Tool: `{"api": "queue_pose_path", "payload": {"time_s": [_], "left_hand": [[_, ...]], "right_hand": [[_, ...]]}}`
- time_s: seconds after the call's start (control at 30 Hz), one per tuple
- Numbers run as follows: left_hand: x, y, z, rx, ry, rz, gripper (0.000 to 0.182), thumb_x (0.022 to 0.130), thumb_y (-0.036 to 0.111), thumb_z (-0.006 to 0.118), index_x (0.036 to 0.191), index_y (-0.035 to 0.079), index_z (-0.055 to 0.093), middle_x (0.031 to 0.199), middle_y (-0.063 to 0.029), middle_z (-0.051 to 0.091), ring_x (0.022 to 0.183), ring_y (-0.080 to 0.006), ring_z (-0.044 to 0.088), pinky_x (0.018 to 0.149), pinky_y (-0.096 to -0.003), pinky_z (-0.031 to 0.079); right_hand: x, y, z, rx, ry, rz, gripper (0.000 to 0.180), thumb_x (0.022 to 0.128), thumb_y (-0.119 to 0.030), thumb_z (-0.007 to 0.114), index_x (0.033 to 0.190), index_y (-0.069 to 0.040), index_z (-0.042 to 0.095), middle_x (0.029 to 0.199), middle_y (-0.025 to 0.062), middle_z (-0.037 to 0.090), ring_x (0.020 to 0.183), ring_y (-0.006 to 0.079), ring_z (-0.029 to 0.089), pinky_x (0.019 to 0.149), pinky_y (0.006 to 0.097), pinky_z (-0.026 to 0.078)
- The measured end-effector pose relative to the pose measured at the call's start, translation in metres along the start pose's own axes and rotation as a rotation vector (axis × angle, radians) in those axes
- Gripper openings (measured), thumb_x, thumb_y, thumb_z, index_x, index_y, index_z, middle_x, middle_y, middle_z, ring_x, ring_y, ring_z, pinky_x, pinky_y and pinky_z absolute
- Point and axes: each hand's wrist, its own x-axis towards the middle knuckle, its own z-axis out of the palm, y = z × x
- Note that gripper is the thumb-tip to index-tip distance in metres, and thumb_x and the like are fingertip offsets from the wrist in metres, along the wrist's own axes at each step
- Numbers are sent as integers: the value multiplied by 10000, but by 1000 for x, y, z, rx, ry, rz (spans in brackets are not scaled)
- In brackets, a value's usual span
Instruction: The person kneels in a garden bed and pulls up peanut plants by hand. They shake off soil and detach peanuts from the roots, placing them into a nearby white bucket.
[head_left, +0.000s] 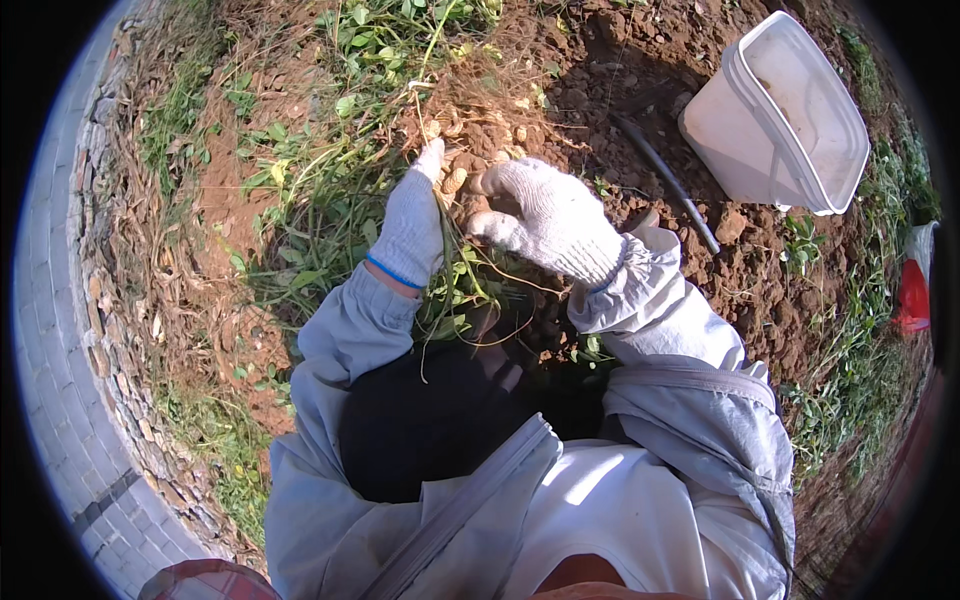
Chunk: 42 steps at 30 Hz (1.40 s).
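In a white knitted glove with a blue cuff edge, my left hand (414, 225) grips the stems of an uprooted peanut plant (448, 262). Several pale peanut pods (454, 180) hang among its roots and soil, just beyond my fingers. My right hand (546, 216), gloved the same way, is close to the right of these pods. Its thumb and fingers are curled but apart, with nothing visible between them. Dangling stems and leaves from the plant hang below my hands, over my dark trousers.
A white plastic bucket (757, 142) leans on the loose brown soil (757, 300) at upper right. Beside it lies a dark rod (667, 180). More green plants (367, 37) lie at the top. Stones edge a paved path (56, 330) at left; a red object (913, 296) is far right.
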Motion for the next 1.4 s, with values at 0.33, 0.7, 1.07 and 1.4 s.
{"api": "queue_pose_path", "payload": {"time_s": [0.33,0.7,1.07,1.4], "left_hand": [[-5,3,17,117,189,-91,407,1032,393,454,1135,39,626,1044,-87,672,824,-201,660,725,-361,567],[-2,-12,7,273,266,80,434,1055,350,387,1210,-2,587,1072,-112,675,942,-210,664,848,-336,540],[1,-9,10,217,155,5,396,1059,319,384,1197,16,600,1051,-83,680,905,-177,665,811,-328,550],[-11,-3,1,1568,-59,463,319,982,119,420,1234,20,590,1095,-165,661,1023,-302,629,887,-378,500]], "right_hand": [[-11,-2,-8,89,204,-141,160,875,-242,637,971,-115,643,895,121,626,852,336,639,746,419,526],[14,-9,5,-221,-162,-57,230,809,-308,635,837,-82,669,771,155,655,763,331,670,682,450,528],[-3,9,-13,973,-54,254,337,908,-241,632,1171,-38,575,922,22,633,769,81,600,614,224,510],[51,-1,-11,-128,105,19,513,853,-507,652,1021,-24,616,872,186,660,873,362,660,760,438,521]]}}
